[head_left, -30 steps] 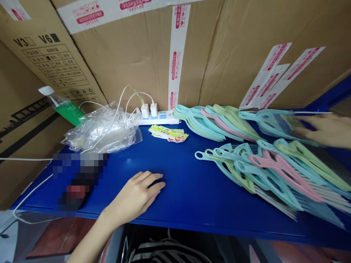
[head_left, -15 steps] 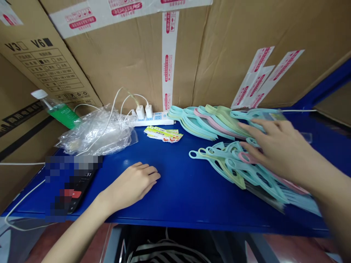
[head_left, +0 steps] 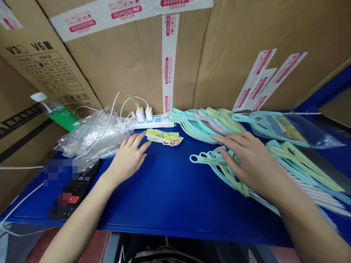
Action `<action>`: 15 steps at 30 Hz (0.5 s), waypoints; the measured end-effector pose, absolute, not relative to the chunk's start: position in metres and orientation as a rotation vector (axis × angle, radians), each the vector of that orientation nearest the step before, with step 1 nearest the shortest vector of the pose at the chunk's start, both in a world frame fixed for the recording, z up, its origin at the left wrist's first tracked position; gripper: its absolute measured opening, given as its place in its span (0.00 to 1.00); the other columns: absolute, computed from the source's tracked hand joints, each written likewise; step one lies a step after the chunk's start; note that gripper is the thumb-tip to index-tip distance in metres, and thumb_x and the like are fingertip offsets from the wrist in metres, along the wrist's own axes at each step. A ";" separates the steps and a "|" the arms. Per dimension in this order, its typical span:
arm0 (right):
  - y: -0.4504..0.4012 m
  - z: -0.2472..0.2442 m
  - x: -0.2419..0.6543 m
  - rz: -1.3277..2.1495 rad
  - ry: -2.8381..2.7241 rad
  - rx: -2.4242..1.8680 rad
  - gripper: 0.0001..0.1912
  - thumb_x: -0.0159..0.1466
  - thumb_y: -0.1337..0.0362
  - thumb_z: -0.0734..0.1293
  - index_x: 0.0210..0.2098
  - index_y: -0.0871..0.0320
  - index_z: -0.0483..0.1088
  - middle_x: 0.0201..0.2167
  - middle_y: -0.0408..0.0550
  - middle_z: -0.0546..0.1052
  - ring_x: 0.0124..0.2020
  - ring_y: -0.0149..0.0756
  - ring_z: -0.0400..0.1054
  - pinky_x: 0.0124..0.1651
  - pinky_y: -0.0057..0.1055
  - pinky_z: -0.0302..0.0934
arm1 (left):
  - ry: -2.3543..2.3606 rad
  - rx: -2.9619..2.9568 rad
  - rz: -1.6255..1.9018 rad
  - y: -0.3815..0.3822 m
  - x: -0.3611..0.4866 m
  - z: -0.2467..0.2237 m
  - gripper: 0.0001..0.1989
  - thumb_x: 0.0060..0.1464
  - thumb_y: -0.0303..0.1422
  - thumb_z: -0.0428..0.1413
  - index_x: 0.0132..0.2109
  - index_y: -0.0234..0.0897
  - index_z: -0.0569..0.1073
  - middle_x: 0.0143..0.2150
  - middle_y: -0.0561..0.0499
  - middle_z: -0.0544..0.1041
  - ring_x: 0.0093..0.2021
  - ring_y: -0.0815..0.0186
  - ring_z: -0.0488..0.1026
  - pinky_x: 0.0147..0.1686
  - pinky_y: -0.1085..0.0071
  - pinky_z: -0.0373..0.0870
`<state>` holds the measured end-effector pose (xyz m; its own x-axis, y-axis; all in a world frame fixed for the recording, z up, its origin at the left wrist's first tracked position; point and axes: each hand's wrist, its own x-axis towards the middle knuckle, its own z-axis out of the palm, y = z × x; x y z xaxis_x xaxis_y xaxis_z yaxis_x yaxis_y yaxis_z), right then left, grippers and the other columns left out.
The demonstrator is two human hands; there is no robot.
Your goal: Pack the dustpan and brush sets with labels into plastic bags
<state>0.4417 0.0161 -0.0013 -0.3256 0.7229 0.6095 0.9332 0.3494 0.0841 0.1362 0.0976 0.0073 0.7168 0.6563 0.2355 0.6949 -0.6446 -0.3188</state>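
My left hand [head_left: 127, 157] is open, fingers apart, its fingertips at the left edge of a small stack of green-and-white printed cards [head_left: 164, 136]. Whether they touch the cards I cannot tell. My right hand [head_left: 246, 162] is open with fingers spread and hangs over a pile of pastel plastic brushes [head_left: 219, 166] with ringed, cut-out handles. It hides part of that pile. Bristles [head_left: 320, 197] show to its right. Behind it lies a row of similar blue, pink and green handles [head_left: 203, 126]. A light-blue one [head_left: 257, 122] is in a clear bag with a printed card [head_left: 290, 128].
On the left are crumpled clear plastic bags [head_left: 95, 133], a bottle of green liquid [head_left: 60, 115] and a phone [head_left: 79, 190]. A power strip [head_left: 161, 120] with white plugs and cables lies against the cardboard boxes [head_left: 131, 62] behind the blue table [head_left: 164, 204].
My left hand has moved forward to the cards, its fingers spreading. My right hand has shifted left, uncovering the bagged brush and green handles on the right.
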 end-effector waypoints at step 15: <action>0.015 -0.007 0.442 -0.417 -2.154 -1.408 0.16 0.69 0.63 0.57 0.49 0.59 0.72 0.38 0.54 0.76 0.40 0.45 0.70 0.41 0.41 0.66 | -0.981 -2.592 -0.031 0.100 0.134 -0.008 0.18 0.58 0.24 0.51 0.54 0.33 0.73 0.58 0.36 0.73 0.54 0.50 0.72 0.48 0.57 0.71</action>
